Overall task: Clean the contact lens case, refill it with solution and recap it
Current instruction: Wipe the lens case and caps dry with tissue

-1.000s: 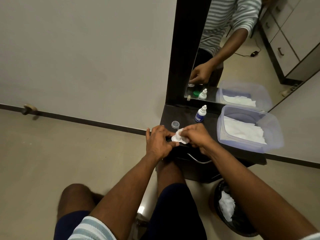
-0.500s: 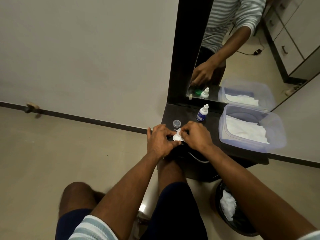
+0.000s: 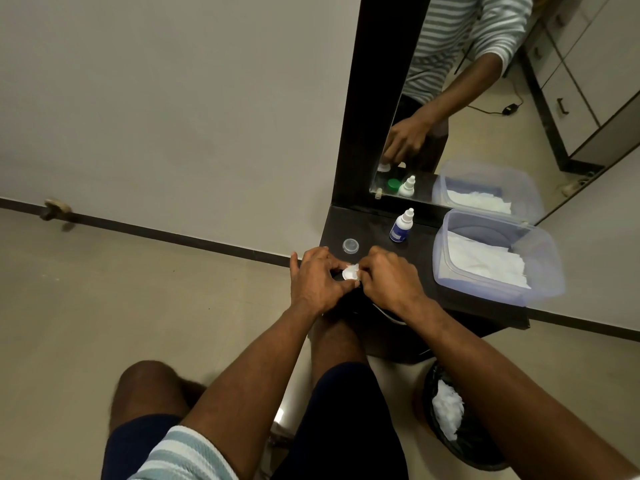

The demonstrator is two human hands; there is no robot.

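Both hands meet over the front left of the dark shelf (image 3: 419,258). My left hand (image 3: 317,280) grips the contact lens case (image 3: 349,273), of which only a small white round part shows between the fingers. My right hand (image 3: 389,277) presses down on the case; the white tissue it held earlier is now almost hidden under its fingers. A clear round cap (image 3: 350,245) lies on the shelf just behind my hands. The white solution bottle (image 3: 401,227) with a blue label stands upright further back, its nozzle uncovered.
A clear plastic box (image 3: 540,268) with white tissues sits on the right of the shelf. A mirror (image 3: 485,98) rises behind the shelf. A black waste bin (image 3: 460,441) with crumpled tissue stands on the floor at the lower right. My knees are under the shelf.
The white tissue stuck out between my hands a second ago; my right hand has since pushed in over the case, so only a small white patch shows now. The cap and bottle have not moved.
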